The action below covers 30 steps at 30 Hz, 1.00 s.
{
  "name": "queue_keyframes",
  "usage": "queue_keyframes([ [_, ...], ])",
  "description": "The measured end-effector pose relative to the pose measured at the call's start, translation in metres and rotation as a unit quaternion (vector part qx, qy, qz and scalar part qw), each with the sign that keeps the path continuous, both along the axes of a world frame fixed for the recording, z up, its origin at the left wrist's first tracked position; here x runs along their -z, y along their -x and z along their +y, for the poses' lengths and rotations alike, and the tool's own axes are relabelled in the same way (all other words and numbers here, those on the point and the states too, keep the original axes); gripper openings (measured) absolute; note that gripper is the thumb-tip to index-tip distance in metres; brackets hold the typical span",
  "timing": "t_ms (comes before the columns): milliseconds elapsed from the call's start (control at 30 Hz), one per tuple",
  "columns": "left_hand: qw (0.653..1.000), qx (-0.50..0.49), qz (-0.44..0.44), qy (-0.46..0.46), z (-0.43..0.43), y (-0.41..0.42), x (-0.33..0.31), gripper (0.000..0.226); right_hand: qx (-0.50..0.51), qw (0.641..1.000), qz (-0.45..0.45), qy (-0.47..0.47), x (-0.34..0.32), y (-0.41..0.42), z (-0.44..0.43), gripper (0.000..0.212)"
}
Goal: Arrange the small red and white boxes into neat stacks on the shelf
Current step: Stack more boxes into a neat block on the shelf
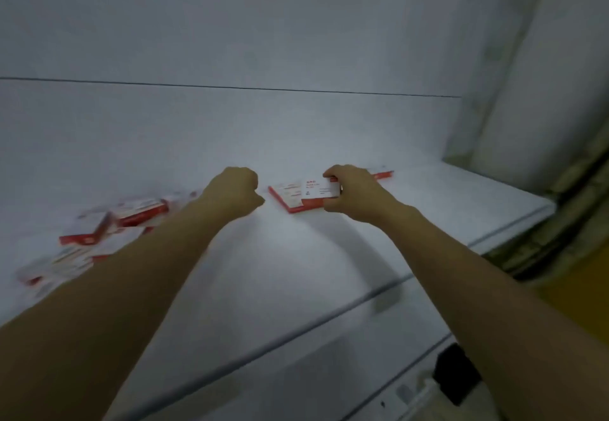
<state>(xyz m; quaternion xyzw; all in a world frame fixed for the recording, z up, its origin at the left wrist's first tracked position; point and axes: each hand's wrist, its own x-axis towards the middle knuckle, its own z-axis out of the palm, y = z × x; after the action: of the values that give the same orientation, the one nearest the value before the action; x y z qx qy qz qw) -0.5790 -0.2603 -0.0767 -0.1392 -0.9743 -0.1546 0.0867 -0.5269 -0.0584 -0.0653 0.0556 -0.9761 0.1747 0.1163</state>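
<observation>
A red and white box (296, 194) lies flat on the white shelf (296, 272) at mid right. My right hand (354, 191) grips the box's right end, fingers curled over the far edge and thumb at the near edge. A second box (384, 173) shows partly behind that hand. Just left of the gripped box is my left hand (235, 191), curled into a fist and holding nothing. Several loose boxes (108, 226) lie jumbled on the shelf's left side, blurred and partly hidden by my left forearm.
The shelf's white back wall (230, 130) rises right behind the boxes. The shelf's front edge (362, 300) runs diagonally from lower left to upper right. A white side panel (527, 91) closes the right end. A dark object (456, 374) sits below at the lower right.
</observation>
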Motion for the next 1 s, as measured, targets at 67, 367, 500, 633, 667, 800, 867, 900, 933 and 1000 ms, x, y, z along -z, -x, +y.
queue_keyframes([
  [67, 0.999, 0.042, -0.013, 0.004, 0.051, -0.001, 0.003, 0.034, 0.042, 0.999, 0.005, 0.02, 0.001, -0.023, 0.044, 0.059],
  [367, 0.98, 0.199, -0.022, 0.007, 0.262, -0.04, 0.012, 0.03, 0.227, 0.974, 0.001, -0.001, 0.01, -0.123, 0.234, 0.055],
  [500, 0.97, 0.243, -0.024, 0.005, 0.346, -0.063, 0.018, 0.01, 0.264, 0.965, -0.005, -0.009, 0.013, -0.164, 0.303, 0.055],
  [633, 0.962, 0.272, -0.016, -0.006, 0.419, -0.085, 0.024, 0.014, 0.277, 0.961, 0.001, -0.012, 0.016, -0.196, 0.367, 0.048],
  [667, 0.961, 0.276, -0.017, -0.008, 0.435, -0.09, 0.026, 0.02, 0.281, 0.96, 0.002, -0.014, 0.018, -0.202, 0.382, 0.046],
  [800, 0.957, 0.289, -0.023, -0.017, 0.489, -0.103, 0.031, 0.03, 0.298, 0.954, -0.004, -0.008, 0.024, -0.217, 0.433, 0.041],
  [867, 0.954, 0.298, -0.026, -0.018, 0.513, -0.102, 0.034, 0.03, 0.3, 0.954, -0.004, -0.005, 0.029, -0.217, 0.454, 0.043],
  [900, 0.953, 0.301, -0.026, -0.017, 0.523, -0.101, 0.035, 0.03, 0.302, 0.953, -0.005, -0.002, 0.032, -0.216, 0.464, 0.044],
  [933, 0.953, 0.302, -0.027, -0.017, 0.534, -0.098, 0.037, 0.03, 0.304, 0.953, -0.008, -0.001, 0.035, -0.213, 0.473, 0.044],
  [1000, 0.952, 0.304, -0.023, -0.01, 0.554, -0.088, 0.04, 0.031, 0.306, 0.952, -0.015, 0.002, 0.042, -0.202, 0.492, 0.045],
])
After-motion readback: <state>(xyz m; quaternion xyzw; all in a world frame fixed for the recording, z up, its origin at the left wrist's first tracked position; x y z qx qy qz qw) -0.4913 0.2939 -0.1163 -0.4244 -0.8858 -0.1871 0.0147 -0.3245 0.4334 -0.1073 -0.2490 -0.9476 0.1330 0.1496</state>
